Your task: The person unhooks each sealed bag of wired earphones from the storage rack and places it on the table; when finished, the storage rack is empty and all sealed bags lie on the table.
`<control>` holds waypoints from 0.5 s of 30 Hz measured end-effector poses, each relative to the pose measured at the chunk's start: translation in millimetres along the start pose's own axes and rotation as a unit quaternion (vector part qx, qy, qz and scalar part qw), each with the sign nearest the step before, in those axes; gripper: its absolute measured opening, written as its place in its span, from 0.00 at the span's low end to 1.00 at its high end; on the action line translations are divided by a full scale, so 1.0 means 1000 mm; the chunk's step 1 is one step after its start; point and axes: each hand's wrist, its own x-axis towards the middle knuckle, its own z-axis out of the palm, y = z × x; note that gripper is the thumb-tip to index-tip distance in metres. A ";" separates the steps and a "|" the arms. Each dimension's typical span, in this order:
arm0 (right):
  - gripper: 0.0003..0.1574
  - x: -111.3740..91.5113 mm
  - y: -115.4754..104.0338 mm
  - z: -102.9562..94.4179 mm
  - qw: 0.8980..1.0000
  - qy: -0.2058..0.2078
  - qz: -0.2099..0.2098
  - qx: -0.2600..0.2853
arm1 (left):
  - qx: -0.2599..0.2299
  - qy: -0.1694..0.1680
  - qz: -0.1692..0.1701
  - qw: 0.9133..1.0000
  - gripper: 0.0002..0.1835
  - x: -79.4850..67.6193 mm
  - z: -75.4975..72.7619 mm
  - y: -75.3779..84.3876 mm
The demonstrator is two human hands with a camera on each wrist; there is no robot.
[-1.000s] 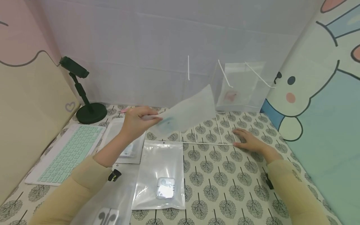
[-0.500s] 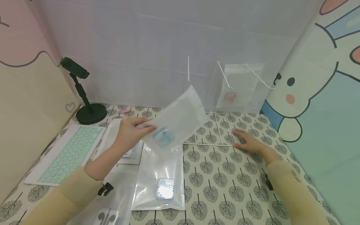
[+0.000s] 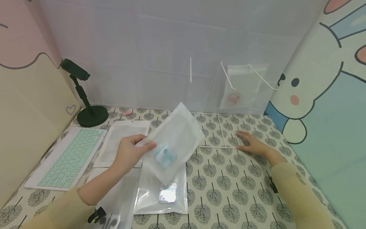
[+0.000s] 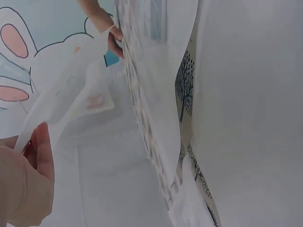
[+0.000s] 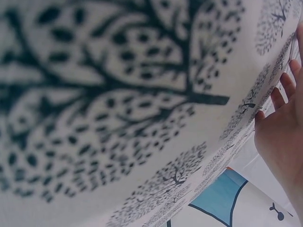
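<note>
In the head view my left hand [image 3: 130, 154] pinches a frosted white zip bag [image 3: 183, 133] by its left edge, thumb on top. A pale blue item [image 3: 166, 156] shows through the bag, which is tilted and overlaps a clear-fronted bag [image 3: 143, 203] below it. That lower bag contains a white earphone case [image 3: 168, 192]. My right hand [image 3: 253, 145] rests on the table at the right end of a white wire rack [image 3: 213, 147], fingers loosely spread around its corner. Another frosted bag [image 3: 248, 82] with a reddish item inside hangs on the rack's upper prongs.
On the left lie a mint-green keyboard [image 3: 72, 157] and a white-edged bag [image 3: 123, 136]. Behind them stands a black desk stand [image 3: 91, 116], with a small pink item [image 3: 126, 113] beside it. A further bag [image 3: 120, 190] lies under my left forearm.
My left hand has drawn the frosted bag left and toward me, away from the rack, and its face has turned up to the camera. The right hand has stayed at the rack's corner.
</note>
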 end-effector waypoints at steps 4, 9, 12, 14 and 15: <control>0.44 0.001 0.001 0.001 1.000 0.000 -0.002 -0.001 | -0.020 -0.010 -0.025 0.999 0.16 -0.011 0.007 -0.002; 0.44 0.001 0.002 0.002 1.000 0.001 0.003 -0.003 | -0.049 -0.033 -0.052 0.997 0.13 -0.023 0.015 -0.001; 0.43 0.001 0.002 0.002 1.000 0.005 0.002 -0.003 | -0.078 -0.046 -0.066 0.994 0.14 -0.030 0.022 0.000; 0.43 0.001 0.001 0.001 1.000 0.005 0.001 -0.002 | -0.104 -0.056 -0.074 0.990 0.13 -0.034 0.026 0.002; 0.44 0.001 0.001 0.001 1.000 0.005 0.001 -0.002 | -0.115 -0.062 -0.077 0.988 0.13 -0.036 0.029 0.003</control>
